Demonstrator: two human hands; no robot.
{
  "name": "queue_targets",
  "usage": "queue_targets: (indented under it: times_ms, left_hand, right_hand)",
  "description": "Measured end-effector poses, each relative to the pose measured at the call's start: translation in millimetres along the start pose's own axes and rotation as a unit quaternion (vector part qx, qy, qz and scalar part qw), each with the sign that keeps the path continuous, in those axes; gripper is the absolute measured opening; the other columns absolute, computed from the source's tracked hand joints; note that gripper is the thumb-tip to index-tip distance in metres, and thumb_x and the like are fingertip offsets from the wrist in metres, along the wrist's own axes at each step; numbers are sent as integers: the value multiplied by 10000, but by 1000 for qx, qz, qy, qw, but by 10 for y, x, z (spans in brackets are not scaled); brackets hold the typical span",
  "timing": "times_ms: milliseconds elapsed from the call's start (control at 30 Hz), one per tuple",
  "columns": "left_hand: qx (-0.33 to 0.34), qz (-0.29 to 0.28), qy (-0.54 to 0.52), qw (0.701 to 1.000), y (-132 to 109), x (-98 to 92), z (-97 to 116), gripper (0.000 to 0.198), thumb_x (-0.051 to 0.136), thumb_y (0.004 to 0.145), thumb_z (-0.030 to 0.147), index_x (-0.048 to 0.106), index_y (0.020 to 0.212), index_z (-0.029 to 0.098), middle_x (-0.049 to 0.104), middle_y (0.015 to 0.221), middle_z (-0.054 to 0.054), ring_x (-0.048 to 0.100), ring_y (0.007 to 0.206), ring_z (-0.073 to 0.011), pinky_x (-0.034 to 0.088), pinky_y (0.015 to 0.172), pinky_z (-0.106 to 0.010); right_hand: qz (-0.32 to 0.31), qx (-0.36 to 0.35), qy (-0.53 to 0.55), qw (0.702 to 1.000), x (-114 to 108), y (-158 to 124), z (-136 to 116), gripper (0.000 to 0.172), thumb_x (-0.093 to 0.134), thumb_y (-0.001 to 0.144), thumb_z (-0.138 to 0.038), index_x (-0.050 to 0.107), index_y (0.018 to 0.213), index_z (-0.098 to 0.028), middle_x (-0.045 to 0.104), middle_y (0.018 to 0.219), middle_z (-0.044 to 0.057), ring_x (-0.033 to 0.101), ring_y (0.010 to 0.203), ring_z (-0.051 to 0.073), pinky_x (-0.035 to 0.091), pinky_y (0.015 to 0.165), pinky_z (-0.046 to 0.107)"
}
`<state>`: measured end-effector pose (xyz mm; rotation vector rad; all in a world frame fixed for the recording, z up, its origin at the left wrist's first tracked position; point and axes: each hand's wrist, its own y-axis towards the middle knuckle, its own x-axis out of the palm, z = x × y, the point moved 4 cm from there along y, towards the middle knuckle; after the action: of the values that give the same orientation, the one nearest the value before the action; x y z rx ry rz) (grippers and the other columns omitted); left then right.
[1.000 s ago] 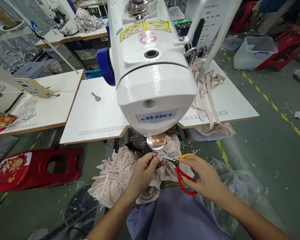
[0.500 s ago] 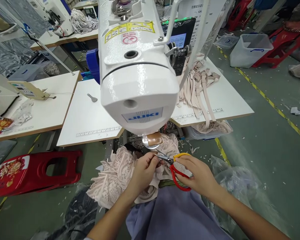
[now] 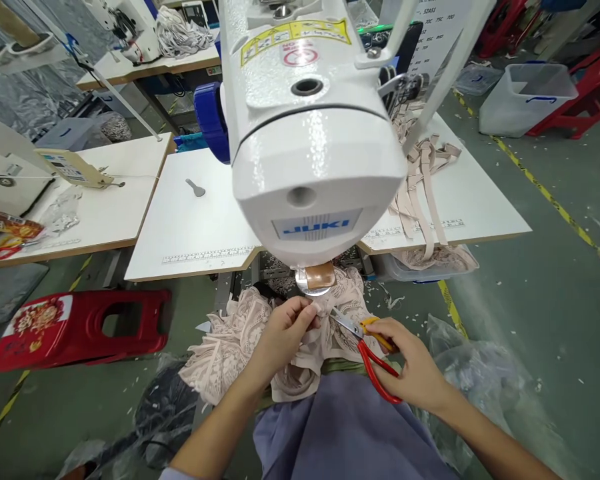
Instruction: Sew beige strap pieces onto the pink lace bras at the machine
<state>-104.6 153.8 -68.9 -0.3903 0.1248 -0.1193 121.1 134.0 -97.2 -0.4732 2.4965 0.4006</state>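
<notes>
Below the head of a white sewing machine [image 3: 315, 160], my left hand [image 3: 287, 328] pinches an edge of a beige lace bra [image 3: 305, 360]. My right hand [image 3: 411, 363] grips scissors [image 3: 365, 347] with one yellow and one red handle loop. Their blades point up and left toward my left fingertips, a little apart from them. More beige lace pieces [image 3: 225, 347] lie bunched at the left of my left hand and up under the machine's needle area. The exact stitching at the pinched edge is too small to make out.
Beige straps [image 3: 425, 190] hang over the right tabletop [image 3: 490, 207]. A small grey tool [image 3: 195, 188] lies on the left tabletop [image 3: 185, 230]. A red stool [image 3: 85, 327] stands at the left, a clear plastic bag [image 3: 475, 367] on the floor at right, and a clear bin [image 3: 525, 100] farther back.
The scissors have drawn back right and down from my left fingertips, with their handles wider apart. My left hand keeps its pinch on the bra. The whole view has shifted slightly.
</notes>
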Motion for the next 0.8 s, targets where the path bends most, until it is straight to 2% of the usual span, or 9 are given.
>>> queue_targets:
  times_ms: [133,267,467,600,700,800]
  left_hand:
    - [-4,-10,20,1000,-12,3,36,340,535,889,485,632,779,177,636,705,-14,495,574,-111,392,513,-211]
    - [-7,-15,23,1000,-8,-8,43,302,548,878,439,640,762,175,649,702,-18,494,558,-109,385,503,-210]
    - [-21,-16,30,999,19,-48,-2,297,538,882,428,639,756,179,639,710,-15,472,568,-108,364,508,-210]
    - [-19,-7,56,998,14,-70,-1,348,526,896,452,632,713,175,594,652,2,418,518,-96,327,478,-210]
    - [-3,10,36,999,0,-114,0,331,528,905,457,646,766,180,643,707,-12,511,581,-115,395,523,-211]
    - [29,40,76,996,-10,-176,-19,293,514,912,427,668,859,184,699,812,-48,621,693,-161,465,587,-241]
  right_hand:
    - [-20,-19,-4,1000,101,119,-94,475,615,732,-166,536,1191,-258,687,1069,84,681,822,197,573,600,288]
    - [-15,-34,-4,999,128,236,-182,422,609,760,-187,545,1172,-254,708,1054,79,703,879,211,600,663,315]
    - [-48,11,8,999,113,301,-151,359,598,795,-189,633,1147,-251,745,1095,74,731,945,220,613,767,322]
    - [-62,57,13,996,17,269,-188,333,570,821,-199,696,1121,-269,765,1064,58,742,906,217,610,745,305]
    - [-80,115,-13,990,-109,172,-145,317,566,836,-244,727,1106,-283,774,950,48,732,761,201,593,630,282]
    - [-72,162,-45,983,-279,125,78,315,565,851,-305,723,1121,-276,733,762,26,666,595,182,545,519,279]
